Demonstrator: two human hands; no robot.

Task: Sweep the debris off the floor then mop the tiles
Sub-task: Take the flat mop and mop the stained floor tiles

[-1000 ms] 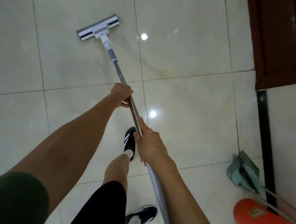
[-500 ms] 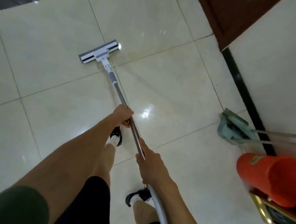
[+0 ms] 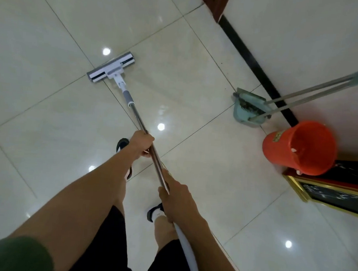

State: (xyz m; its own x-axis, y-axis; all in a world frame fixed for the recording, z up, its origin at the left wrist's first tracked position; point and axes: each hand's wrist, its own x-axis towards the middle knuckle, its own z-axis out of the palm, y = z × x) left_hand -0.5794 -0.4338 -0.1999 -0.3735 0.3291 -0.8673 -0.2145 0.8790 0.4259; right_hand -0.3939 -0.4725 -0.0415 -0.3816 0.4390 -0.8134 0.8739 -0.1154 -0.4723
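Note:
A flat mop with a white and grey head (image 3: 111, 70) lies on the glossy cream floor tiles (image 3: 48, 115), its metal pole (image 3: 140, 124) slanting back toward me. My left hand (image 3: 141, 144) grips the pole higher up, fingers curled round it. My right hand (image 3: 175, 195) grips it lower, near the pale end of the handle. My two feet in black and white shoes show beneath the hands.
A teal dustpan with a broom (image 3: 250, 107) leans against the white wall (image 3: 307, 38) at the right. An orange bucket (image 3: 300, 150) stands beside it, next to a gold-edged dark frame (image 3: 328, 192). A black skirting strip (image 3: 255, 66) runs along the wall.
The view has swung right, bringing more of the wall, the bucket and the dustpan into sight. The mop head now lies closer to me. Both hands keep their hold on the pole.

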